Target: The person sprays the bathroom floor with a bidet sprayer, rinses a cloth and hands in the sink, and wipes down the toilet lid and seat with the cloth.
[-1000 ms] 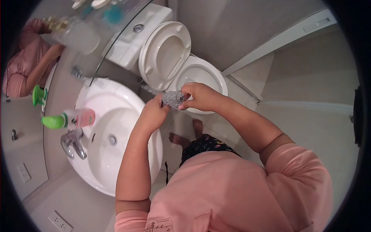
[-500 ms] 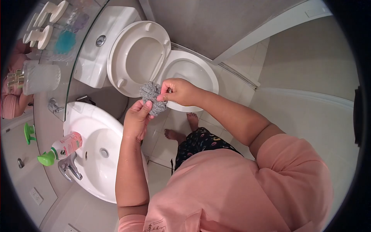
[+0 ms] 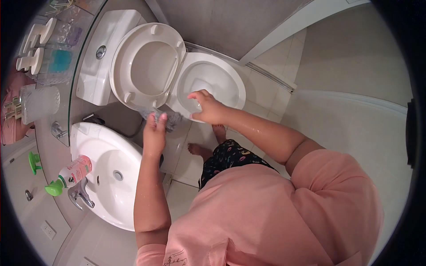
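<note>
My left hand [image 3: 155, 138] grips a grey, fluffy scrubber [image 3: 174, 119] between thumb and fingers, beside the raised seat of the toilet [image 3: 235, 84]. Motion blurs the scrubber, so its exact make is hard to see. Over the near edge of the toilet bowl, my right hand [image 3: 208, 108] is apart from the scrubber, with its fingers curved and spread and nothing between them. Something whitish shows inside the bowl, too unclear to name.
To the left is a white sink [image 3: 126, 177] with a metal faucet [image 3: 81, 193]. A pink bottle with a green top [image 3: 75, 173] stands on its rim. A glass shelf above holds a blue-filled dispenser [image 3: 59, 60] and a clear cup [image 3: 46, 104].
My right hand has let go of the scrubber and moved right, its fingers opening. My left hand keeps the scrubber, which is now blurred. The view has shifted slightly.
</note>
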`<state>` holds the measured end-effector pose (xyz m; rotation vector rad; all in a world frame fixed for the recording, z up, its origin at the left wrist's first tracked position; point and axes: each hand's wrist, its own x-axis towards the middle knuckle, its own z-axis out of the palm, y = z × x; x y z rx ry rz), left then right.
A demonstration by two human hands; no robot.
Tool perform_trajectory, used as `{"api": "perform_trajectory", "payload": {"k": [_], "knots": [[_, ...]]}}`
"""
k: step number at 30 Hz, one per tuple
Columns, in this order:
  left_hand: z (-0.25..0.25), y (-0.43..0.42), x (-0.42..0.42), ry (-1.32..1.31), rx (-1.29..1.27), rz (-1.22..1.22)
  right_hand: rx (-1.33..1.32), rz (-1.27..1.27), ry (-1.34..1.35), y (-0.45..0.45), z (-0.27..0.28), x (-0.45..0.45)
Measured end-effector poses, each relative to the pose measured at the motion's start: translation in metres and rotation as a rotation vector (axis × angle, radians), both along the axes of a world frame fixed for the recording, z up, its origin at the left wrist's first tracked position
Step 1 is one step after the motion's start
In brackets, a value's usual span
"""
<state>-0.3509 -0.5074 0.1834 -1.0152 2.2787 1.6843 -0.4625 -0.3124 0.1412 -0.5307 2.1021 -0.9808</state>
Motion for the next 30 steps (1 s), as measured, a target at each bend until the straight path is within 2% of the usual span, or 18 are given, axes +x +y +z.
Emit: {"api": "perform_trajectory", "payload": {"k": [2, 6, 8, 9, 11, 12, 14, 15, 17, 18, 20, 21, 23, 24, 26, 27, 29, 30], "knots": [[0.007, 0.007, -0.001, 0.002, -0.064, -0.121, -0.382, 0.147, 0.219, -0.004, 0.017, -0.004], [0.039, 0.018, -0.005, -0.045, -0.243, -0.375, -0.630, 0.359, 0.202, -0.020, 0.040, -0.007], [0.052, 0.017, -0.008, -0.030, -0.276, -0.426, -0.352, 0.369, -0.254, -0.025, 0.046, -0.010], [0.058, 0.016, -0.009, -0.034, -0.302, -0.392, -0.357, 0.370, -0.253, -0.027, 0.048, -0.015], [0.061, 0.009, -0.008, -0.042, -0.332, -0.356, 0.124, 0.697, -0.072, -0.029, 0.049, -0.032], [0.058, 0.002, -0.006, 0.006, -0.366, -0.312, 0.120, 0.697, -0.072, -0.028, 0.049, -0.041], [0.052, -0.011, -0.005, 0.062, -0.412, -0.217, 0.015, 0.652, -0.367, -0.026, 0.045, -0.056], [0.051, -0.020, -0.004, 0.061, -0.412, -0.216, 0.015, 0.653, -0.368, -0.030, 0.041, -0.057], [0.064, -0.034, -0.012, 0.097, -0.741, -0.368, -0.719, 0.071, -0.731, -0.041, 0.033, -0.057], [0.067, -0.047, -0.012, 0.028, -0.886, -0.465, -0.718, 0.070, -0.731, -0.050, 0.031, -0.061], [0.060, -0.073, -0.007, 0.061, -0.996, -0.525, -1.145, -0.314, -1.012, -0.082, 0.031, -0.075], [0.057, -0.083, -0.005, 0.096, -1.109, -0.582, -1.149, -0.309, -1.010, -0.100, 0.027, -0.083], [0.051, -0.091, -0.003, 0.136, -1.068, -0.545, -1.045, -0.198, 0.068, -0.139, 0.017, -0.104], [0.048, -0.090, -0.001, 0.164, -0.956, -0.447, -1.051, -0.197, 0.069, -0.158, 0.013, -0.112], [0.044, -0.091, 0.001, 0.238, -0.875, -0.338, -0.608, -0.150, 0.571, -0.189, 0.002, -0.123], [0.042, -0.091, 0.001, 0.234, -0.874, -0.332, -0.608, -0.144, 0.567, -0.201, -0.006, -0.123], [0.045, -0.093, 0.001, 0.203, -0.819, -0.320, -0.543, -0.251, 0.957, -0.227, -0.027, -0.117], [0.042, -0.096, 0.002, 0.217, -0.815, -0.318, -0.568, -0.249, 0.982, -0.233, -0.039, -0.110]]}}
